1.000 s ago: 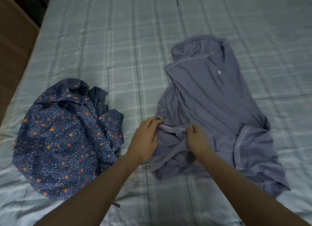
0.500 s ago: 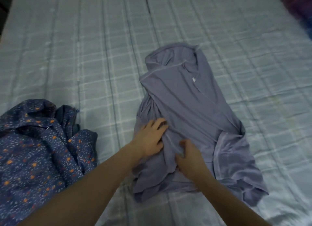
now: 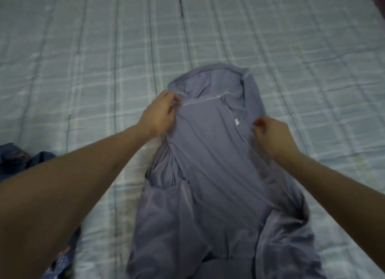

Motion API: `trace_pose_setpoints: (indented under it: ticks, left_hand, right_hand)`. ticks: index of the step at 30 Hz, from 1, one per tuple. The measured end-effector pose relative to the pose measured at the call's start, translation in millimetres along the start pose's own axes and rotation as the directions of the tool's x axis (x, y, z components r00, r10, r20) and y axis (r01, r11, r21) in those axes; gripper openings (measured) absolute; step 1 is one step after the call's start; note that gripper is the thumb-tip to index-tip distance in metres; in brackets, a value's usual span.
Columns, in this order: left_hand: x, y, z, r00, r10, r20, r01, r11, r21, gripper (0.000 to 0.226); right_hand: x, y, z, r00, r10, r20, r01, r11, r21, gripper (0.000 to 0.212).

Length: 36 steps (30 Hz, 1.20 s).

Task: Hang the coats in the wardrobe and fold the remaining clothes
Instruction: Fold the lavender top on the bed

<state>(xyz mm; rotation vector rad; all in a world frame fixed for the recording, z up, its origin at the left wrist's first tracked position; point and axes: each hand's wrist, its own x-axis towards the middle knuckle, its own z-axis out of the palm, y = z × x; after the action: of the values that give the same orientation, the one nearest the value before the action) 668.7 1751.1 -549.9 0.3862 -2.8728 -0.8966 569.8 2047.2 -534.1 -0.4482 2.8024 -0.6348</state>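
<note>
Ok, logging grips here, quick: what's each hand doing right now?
Left hand: pinching the shirt at its seam edge.
Right hand: fingers curled, pinching the shirt's right edge.

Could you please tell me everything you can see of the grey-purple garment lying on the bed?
The grey-purple garment is thin, soft-looking fabric with pale seams and a small white label. It lies lengthwise and rumpled on the checked bedcover, its near end bunched. The left hand pinches its far left edge; the right hand pinches its right edge.

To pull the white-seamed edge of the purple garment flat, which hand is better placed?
Left hand, probably: it already pinches the white seam at the purple garment's edge. The right hand grips the opposite side.
</note>
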Motion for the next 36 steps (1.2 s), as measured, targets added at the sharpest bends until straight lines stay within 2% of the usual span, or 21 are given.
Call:
trace_pose_setpoints:
  ticks: [2, 4, 7, 9, 10, 13, 17, 20, 22, 24, 26, 28, 31, 33, 34, 36]
  left_hand:
    - [27, 3, 6, 1.000, 0.021, 0.022, -0.021, 1.000, 0.005, 0.044]
    - [48, 4, 11, 0.991, 0.050, 0.126, -0.048, 0.999, -0.018, 0.050]
    - [71, -2, 4, 0.939, 0.006, 0.345, -0.028, 0.998, 0.059, 0.037]
    - [87, -6, -9, 0.917, 0.008, 0.399, -0.088, 0.979, 0.182, 0.016]
    - [93, -6, -17, 0.918, 0.019, 0.395, -0.109, 0.972, 0.208, 0.009]
    - [98, -15, -44, 0.934, 0.012, 0.358, -0.092, 0.974, 0.207, 0.019]
    - [94, -32, -58, 0.949, 0.025, 0.315, -0.089, 0.978, 0.191, 0.025]
    - [91, -40, -47, 0.973, -0.016, 0.231, -0.023, 0.986, 0.165, 0.016]
    - [88, -41, -44, 0.964, -0.077, 0.253, 0.038, 0.987, 0.156, 0.018]
    - [86, -41, -42, 0.945, -0.050, 0.324, -0.016, 0.980, 0.198, 0.035]
    - [86, -39, -42, 0.927, -0.023, 0.375, -0.090, 0.955, 0.283, 0.040]
    - [89, -34, -46, 0.917, -0.049, 0.397, -0.138, 0.893, 0.429, 0.038]
    - [92, -32, -59, 0.932, -0.017, 0.362, -0.199, 0.810, 0.552, 0.046]
    - [95, -34, -61, 0.964, -0.002, 0.266, -0.125, 0.879, 0.460, 0.039]
    - [99, -38, -60, 0.979, -0.044, 0.199, -0.032, 0.931, 0.363, 0.032]
    - [111, -47, -55, 0.969, -0.246, 0.004, 0.245, 0.966, 0.085, 0.025]
  right_hand:
    - [34, -3, 3, 1.000, 0.004, 0.014, -0.004, 1.000, -0.011, 0.019]
    - [60, -10, 8, 0.997, 0.060, 0.051, -0.060, 0.998, -0.003, 0.026]
    - [87, -11, 20, 0.991, 0.114, 0.075, -0.115, 0.993, 0.009, 0.031]
    - [101, -5, 18, 0.990, 0.137, -0.024, -0.136, 0.990, 0.041, 0.024]
    - [106, 0, 12, 0.979, 0.175, -0.099, -0.168, 0.983, 0.080, 0.025]
    - [117, 19, -15, 0.905, 0.347, -0.247, -0.292, 0.927, 0.233, 0.031]
    - [130, 54, -34, 0.861, 0.475, -0.180, -0.407, 0.857, 0.317, 0.031]
    - [138, 70, -35, 0.841, 0.531, -0.104, -0.468, 0.810, 0.353, 0.030]
    - [140, 68, -35, 0.867, 0.496, -0.043, -0.462, 0.834, 0.302, 0.044]
    - [138, 57, -36, 0.925, 0.376, 0.046, -0.376, 0.897, 0.234, 0.055]
    - [139, 48, -36, 0.970, 0.221, 0.104, -0.233, 0.965, 0.121, 0.046]
    - [147, 48, -39, 0.989, 0.147, 0.017, -0.148, 0.985, 0.093, 0.032]
    - [159, 50, -51, 0.959, 0.220, -0.178, -0.183, 0.962, 0.203, 0.030]
    - [167, 58, -53, 0.932, 0.305, -0.194, -0.246, 0.929, 0.278, 0.031]
    - [169, 61, -52, 0.918, 0.350, -0.189, -0.284, 0.909, 0.305, 0.032]
    - [172, 70, -47, 0.887, 0.433, -0.160, -0.360, 0.867, 0.345, 0.034]
